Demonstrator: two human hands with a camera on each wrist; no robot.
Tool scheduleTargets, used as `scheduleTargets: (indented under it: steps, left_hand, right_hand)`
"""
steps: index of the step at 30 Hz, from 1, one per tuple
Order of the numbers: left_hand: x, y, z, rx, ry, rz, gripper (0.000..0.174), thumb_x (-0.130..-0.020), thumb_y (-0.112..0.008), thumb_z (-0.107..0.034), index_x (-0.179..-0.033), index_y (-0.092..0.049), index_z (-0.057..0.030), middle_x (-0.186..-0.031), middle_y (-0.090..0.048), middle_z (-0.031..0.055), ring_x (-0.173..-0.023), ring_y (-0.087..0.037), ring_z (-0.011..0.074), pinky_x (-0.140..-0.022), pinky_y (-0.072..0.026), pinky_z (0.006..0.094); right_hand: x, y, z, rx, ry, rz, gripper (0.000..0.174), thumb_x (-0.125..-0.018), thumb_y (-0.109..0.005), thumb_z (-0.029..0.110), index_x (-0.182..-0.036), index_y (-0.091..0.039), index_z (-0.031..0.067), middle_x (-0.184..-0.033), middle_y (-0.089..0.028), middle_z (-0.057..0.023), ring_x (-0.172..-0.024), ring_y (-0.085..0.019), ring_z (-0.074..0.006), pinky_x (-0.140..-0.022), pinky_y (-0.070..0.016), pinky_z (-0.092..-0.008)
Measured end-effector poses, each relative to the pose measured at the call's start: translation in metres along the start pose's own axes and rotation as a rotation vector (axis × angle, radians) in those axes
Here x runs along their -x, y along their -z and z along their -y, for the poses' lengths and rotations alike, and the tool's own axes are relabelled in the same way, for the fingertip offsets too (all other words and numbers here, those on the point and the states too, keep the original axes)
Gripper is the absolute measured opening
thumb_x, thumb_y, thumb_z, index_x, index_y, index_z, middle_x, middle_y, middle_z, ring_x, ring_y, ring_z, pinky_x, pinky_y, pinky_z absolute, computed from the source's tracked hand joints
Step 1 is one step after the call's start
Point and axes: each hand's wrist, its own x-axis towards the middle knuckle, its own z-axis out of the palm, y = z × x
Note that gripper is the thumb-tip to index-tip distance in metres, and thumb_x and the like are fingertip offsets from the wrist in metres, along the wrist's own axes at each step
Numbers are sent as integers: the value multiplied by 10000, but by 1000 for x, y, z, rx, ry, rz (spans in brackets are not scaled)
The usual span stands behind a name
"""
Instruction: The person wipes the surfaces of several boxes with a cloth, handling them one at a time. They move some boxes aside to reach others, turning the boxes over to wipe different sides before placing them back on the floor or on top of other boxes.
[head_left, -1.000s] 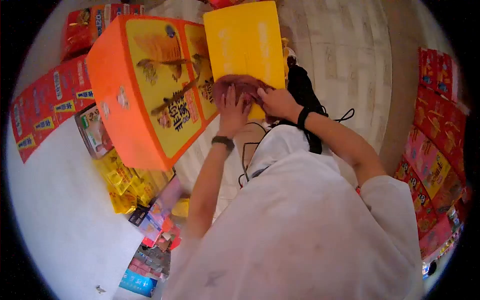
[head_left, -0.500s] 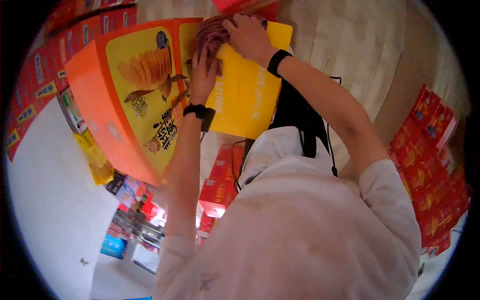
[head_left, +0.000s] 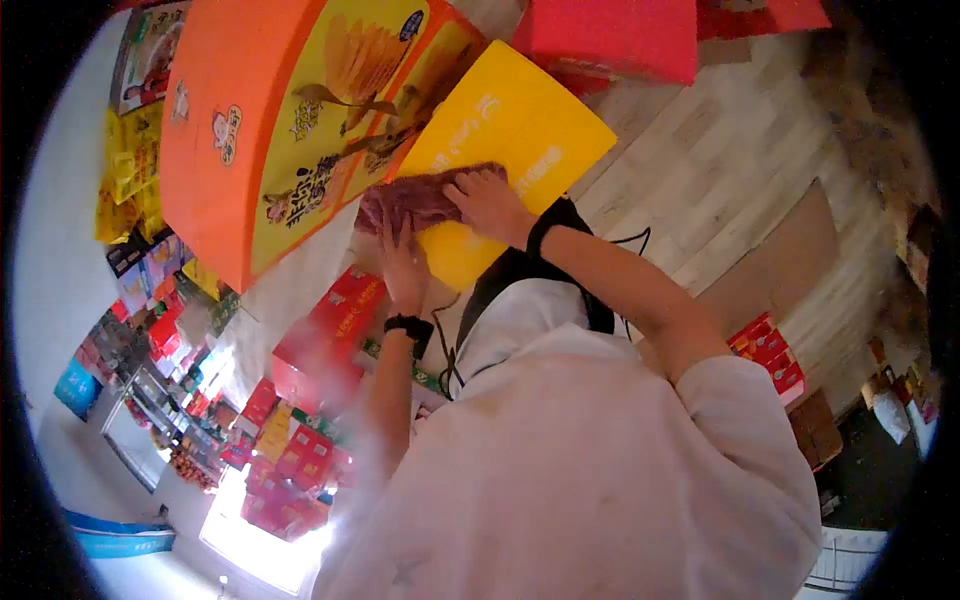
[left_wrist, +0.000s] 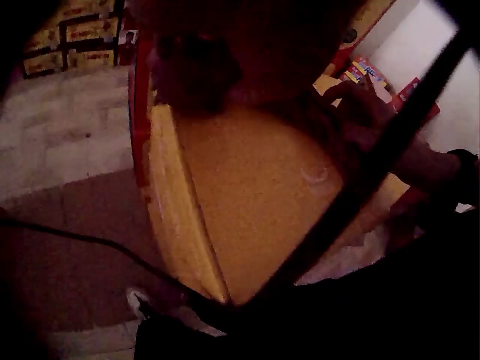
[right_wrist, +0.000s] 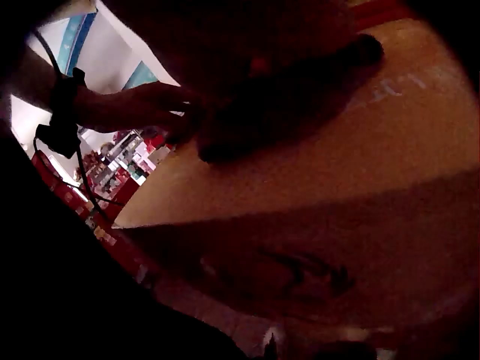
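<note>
The person has both hands on a dark red cloth [head_left: 410, 200]. The cloth lies bunched up on the flat face of a yellow box [head_left: 520, 120], near the edge where it meets the big orange box [head_left: 215, 130].

The left hand [head_left: 400, 255] reaches up from below. Its fingers are straight and the tips press on the cloth. The right hand [head_left: 490, 205] sits on top of the cloth with bent fingers, and it seems to hold a bunch of it. The wrist views are too dark to make this sure.

The cloth looks soft, light and floppy. It will likely fold and slide easily on the smooth box and will not break. A good place to take hold is a thick bunch in the middle, or one edge.

The yellow box looks stiff and smooth.

Counting: one cloth, one yellow box and one orange box with pictures of chips on it. There are two hands, each with one dark band on the wrist. One red box [head_left: 610, 35] sits near the top. Many more red boxes [head_left: 330, 345] lie lower down, too many to count. The wood floor [head_left: 720, 170] is off to the right.
</note>
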Motion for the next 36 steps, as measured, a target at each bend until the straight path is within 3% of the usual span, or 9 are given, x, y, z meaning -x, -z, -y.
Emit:
scheduleTargets:
  steps: [13,17,19,26,28,29,31,33,36]
  left_hand:
    - [54,-52,-56,-88,149,-231,496,-818,-599,-145,-1306,-515,-180,-1352,-459,122,-1217,-433,409,-1006,-415,491]
    - [67,-61,-75,-46,161,-139,494,-797,-648,-133,-1273,-517,-115,-1312,-466,191,-1178,-456,412,-1035,-386,504]
    - [76,-63,-89,10,148,-143,488,-790,-654,-130,-1260,-523,-104,-1311,-469,184,-1181,-461,405,-1032,-392,492]
    - [140,-103,-144,87,135,-170,533,-763,-656,-138,-1274,-517,-82,-1328,-483,185,-1184,-504,392,-971,-447,481]
    - [155,-148,-141,306,426,194,515,-809,-688,-267,-1250,-490,-87,-1101,-655,205,-962,-636,436,-783,-523,502]
    - [164,-106,-165,629,526,414,622,-794,-736,-356,-1262,-432,-82,-1047,-672,226,-980,-646,409,-799,-520,481]
    - [181,-185,-136,480,266,259,580,-859,-642,-347,-1293,-366,-78,-775,-667,202,-699,-676,344,-660,-525,442]
    - [179,-140,-165,570,358,353,596,-856,-643,-359,-1294,-354,-76,-775,-668,199,-674,-671,335,-618,-511,429]
    - [160,-110,-194,614,450,427,623,-847,-656,-370,-1292,-342,-66,-776,-667,195,-641,-664,315,-565,-493,403]
  right_hand:
    - [68,32,-9,125,4,198,594,-755,-686,179,-1272,-442,16,-1060,-592,-213,-960,-594,-375,-863,-487,-454]
    - [104,34,-10,163,93,23,535,-748,-675,167,-1208,-457,1,-1055,-598,-233,-886,-625,-394,-772,-521,-475]
    - [123,43,-10,30,-70,244,495,-766,-656,161,-1191,-457,3,-1020,-611,-265,-871,-633,-424,-757,-520,-491]
    - [187,47,5,-126,-117,348,374,-765,-675,271,-1059,-587,56,-898,-656,-194,-865,-636,-387,-736,-511,-468]
    - [196,43,-4,-150,-68,539,309,-746,-678,249,-987,-621,63,-861,-662,-182,-842,-641,-386,-733,-509,-463]
    - [200,40,-12,-181,19,566,283,-733,-681,231,-956,-632,64,-854,-666,-177,-832,-643,-386,-732,-509,-461]
    - [207,38,-14,-93,-6,614,365,-715,-685,188,-1044,-592,60,-860,-667,-187,-837,-644,-387,-736,-511,-463]
    - [213,14,-45,-248,135,289,436,-733,-686,170,-1119,-520,54,-867,-661,-209,-851,-644,-397,-737,-508,-470]
    - [205,61,-56,-309,108,495,440,-780,-668,178,-1148,-466,47,-882,-651,-236,-872,-645,-401,-734,-504,-476]
